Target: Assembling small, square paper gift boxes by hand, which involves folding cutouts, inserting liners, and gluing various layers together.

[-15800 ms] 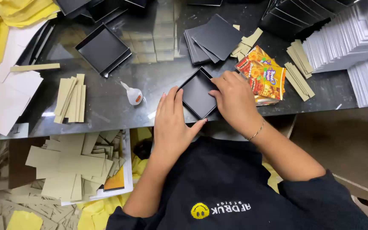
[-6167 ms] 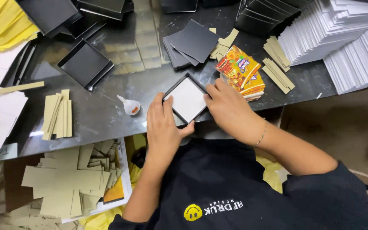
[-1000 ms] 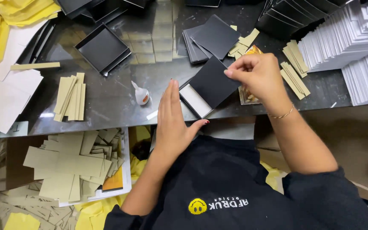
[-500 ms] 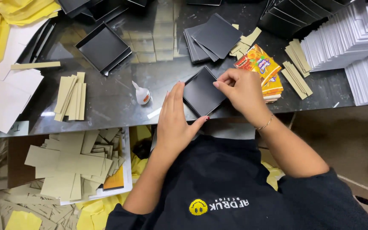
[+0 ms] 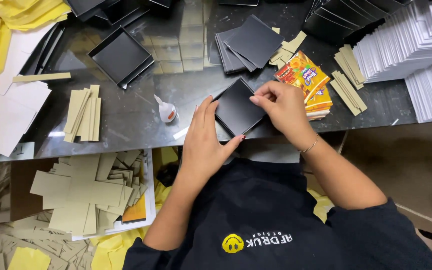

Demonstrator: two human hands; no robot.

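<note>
In the head view, a black square card (image 5: 237, 107) is held flat on the dark tabletop (image 5: 126, 125) near its front edge. It is steadied by the left hand (image 5: 205, 137), fingers extended together against its left side, thumb at its lower corner. Its upper right edge is pinched by the right hand (image 5: 281, 107). A shallow black tray (image 5: 121, 56), seen empty, lies well apart at upper left. A small white glue bottle (image 5: 166, 110) lies just left of the left hand.
</note>
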